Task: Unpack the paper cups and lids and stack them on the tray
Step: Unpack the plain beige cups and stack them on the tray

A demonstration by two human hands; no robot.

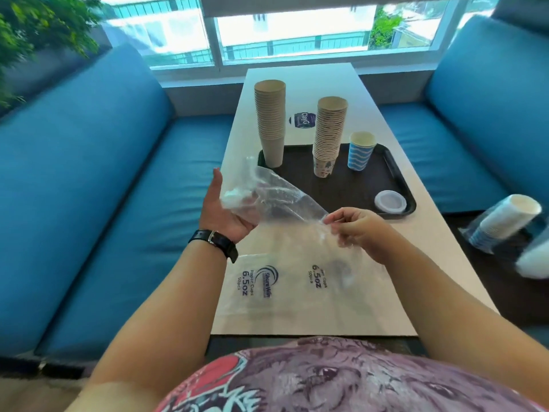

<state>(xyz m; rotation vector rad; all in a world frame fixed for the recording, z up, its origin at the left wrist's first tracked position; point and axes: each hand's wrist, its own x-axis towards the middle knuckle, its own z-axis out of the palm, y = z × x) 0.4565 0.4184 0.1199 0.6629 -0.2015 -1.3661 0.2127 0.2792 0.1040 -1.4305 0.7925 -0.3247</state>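
Above the near half of the worktop, the person stretches a clear plastic sleeve between both hands. The left hand is turned palm-up with its fingers curled into the crumpled end of the sleeve, and a dark watch sits on that wrist. The right hand pinches the other end of the sleeve between thumb and fingertips, the remaining fingers curled under.

Beyond the hands a dark tray lies on the worktop. On its far left corner stands a tall stack of plain brown cups; near the middle stands a second tall stack of patterned cups, leaning slightly. Just to the right of that, a short stack of blue wavy-striped cups stands upright. A white lid rests flat on the tray's near right corner.

Flat on the worktop under the forearms lies a printed plastic bag marked "Paper Cups 6.5oz". On the blue bench to the right, another wrapped pack of cups lies on its side.
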